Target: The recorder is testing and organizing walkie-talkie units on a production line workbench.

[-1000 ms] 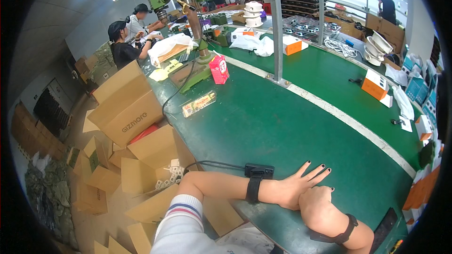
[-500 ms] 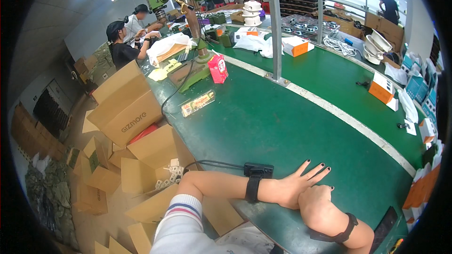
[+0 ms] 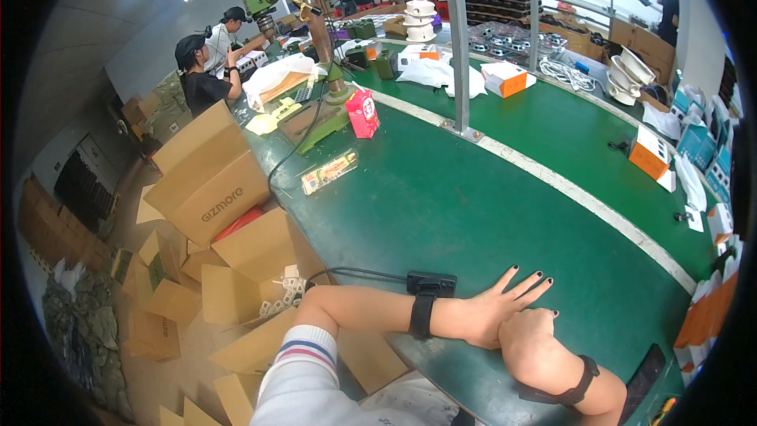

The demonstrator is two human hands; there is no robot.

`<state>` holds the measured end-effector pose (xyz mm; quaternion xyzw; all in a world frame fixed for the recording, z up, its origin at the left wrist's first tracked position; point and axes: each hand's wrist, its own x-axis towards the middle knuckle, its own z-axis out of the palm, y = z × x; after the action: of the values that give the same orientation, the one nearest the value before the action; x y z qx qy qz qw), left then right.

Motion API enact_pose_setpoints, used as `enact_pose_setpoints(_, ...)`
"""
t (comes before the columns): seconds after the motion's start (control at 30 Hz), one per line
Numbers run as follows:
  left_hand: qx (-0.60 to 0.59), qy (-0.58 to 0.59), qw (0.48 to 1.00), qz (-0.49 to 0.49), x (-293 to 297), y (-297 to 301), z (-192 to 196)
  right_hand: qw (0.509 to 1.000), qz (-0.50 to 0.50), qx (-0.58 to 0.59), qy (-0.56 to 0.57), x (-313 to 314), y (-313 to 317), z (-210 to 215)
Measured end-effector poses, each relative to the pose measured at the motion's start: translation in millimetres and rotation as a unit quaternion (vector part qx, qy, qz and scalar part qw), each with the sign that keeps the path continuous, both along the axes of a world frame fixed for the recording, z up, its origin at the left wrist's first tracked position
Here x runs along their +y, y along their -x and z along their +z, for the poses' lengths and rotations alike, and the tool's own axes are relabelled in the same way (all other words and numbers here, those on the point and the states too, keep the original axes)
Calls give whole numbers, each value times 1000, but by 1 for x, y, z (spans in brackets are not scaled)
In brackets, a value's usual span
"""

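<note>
Loads of open green table ahead

My hands point(image 3: 512, 327) have bare table point(image 3: 473, 213) in front; only the black box point(image 3: 431, 282) by my wrist, snack packet point(image 3: 330, 171) and metal post point(image 3: 460, 55) further off.

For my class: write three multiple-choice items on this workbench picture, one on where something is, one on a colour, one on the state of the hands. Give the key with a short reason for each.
1. Where does the left hand lie?
A. flat on the green table
B. inside a cardboard box
C. on the drill press

2. What colour is the band on the left wrist?
A. white
B. black
C. orange

3. How does the right hand stand?
A. gripping a tool
B. raised in the air
C. empty, resting against the left hand

Key: 1 A, the fingers are spread on the tabletop; 2 B, the strap shows dark against the arm; 3 C, it holds nothing and lies by the left hand.
</note>
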<state>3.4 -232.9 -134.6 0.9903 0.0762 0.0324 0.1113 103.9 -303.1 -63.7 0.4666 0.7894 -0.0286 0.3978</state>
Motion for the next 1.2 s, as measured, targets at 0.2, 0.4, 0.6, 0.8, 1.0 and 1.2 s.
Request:
enact_pose_setpoints(0.2, 1, 2, 1000, 0, 1, 0, -1, 1000, -2, 7, 0, 0, 0, 3)
enact_pose_setpoints(0.4, -20, -7, 1000, -3, 0, 0, -5, 1000, -2, 1, -1, 0, -1, -3)
enact_pose_setpoints(0.6, -7, -6, 1000, 0, 0, -1, -4, 1000, 2, 5, -5, -2, -1, 1)
enact_pose_setpoints(0.8, -33, -22, 999, -1, 1, -1, -11, 1000, -9, 14, -24, -2, -2, -4)
enact_pose_setpoints(1.0, -17, -1, 1000, -2, 0, -1, -5, 1000, -7, 10, -9, -2, -2, -3)
enact_pose_setpoints(1.2, -18, -7, 1000, -4, 0, 0, -4, 1000, -12, 22, -17, -3, -3, -6)
